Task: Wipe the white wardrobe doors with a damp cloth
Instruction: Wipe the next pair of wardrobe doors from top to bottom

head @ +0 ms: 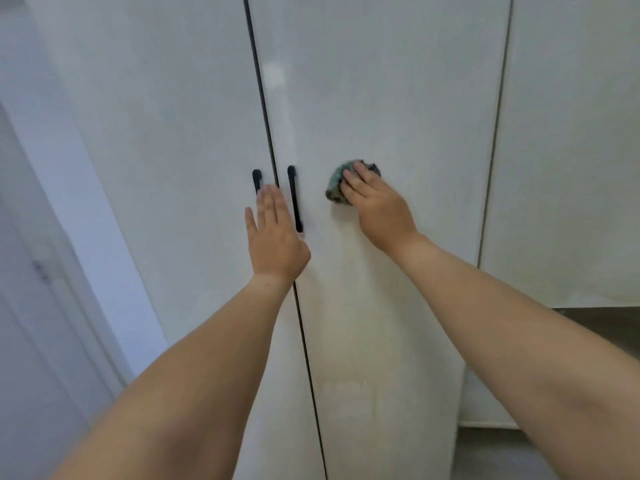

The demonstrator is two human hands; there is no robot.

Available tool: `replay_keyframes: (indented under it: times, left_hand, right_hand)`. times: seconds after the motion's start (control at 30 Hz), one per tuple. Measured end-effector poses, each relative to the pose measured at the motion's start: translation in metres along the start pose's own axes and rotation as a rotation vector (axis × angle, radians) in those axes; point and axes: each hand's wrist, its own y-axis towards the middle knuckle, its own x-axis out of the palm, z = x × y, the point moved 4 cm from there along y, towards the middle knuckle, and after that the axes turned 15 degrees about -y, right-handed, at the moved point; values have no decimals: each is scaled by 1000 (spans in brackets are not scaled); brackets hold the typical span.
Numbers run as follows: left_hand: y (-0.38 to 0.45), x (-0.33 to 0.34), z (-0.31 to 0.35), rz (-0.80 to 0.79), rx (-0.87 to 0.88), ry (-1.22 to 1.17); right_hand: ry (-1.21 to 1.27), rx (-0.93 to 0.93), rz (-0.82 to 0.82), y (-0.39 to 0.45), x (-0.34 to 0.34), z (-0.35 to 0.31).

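Right hand (377, 206) pressing bunched green cloth (337, 185) flat against middle wardrobe door (381, 98); left hand (275, 233) open, fingers straight, over seam between two black handles (295, 199)

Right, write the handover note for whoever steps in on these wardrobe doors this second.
Left hand: open, flat over the seam between the doors, partly covering the left black handle.
Right hand: presses the bunched greenish cloth against the middle door, right of its handle.
Done: cannot tell; yellowish marks show lower on that door.
Left: the lower area and the other doors.
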Motion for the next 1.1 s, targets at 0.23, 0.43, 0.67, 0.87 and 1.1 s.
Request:
replay_keyframes:
  times: [0.23,0.43,0.67,0.87,1.1]
  left_hand:
    - [-10,9,-34,-204,-60,-149]
    - [-18,17,-34,-128,-111,-164]
    - [-34,35,5,-29,100,-107]
    - [-38,49,29,-83,11,-123]
    - [-34,65,56,-101,-123,-148]
  right_hand:
    - [125,-391,-71,-52,33,-85]
    - [76,-133,88,1,20,-63]
    - [28,-416,-9,-61,25,-36]
    - [-53,63,72,-76,11,19]
    - [-108,-124,23,-93,-6,62]
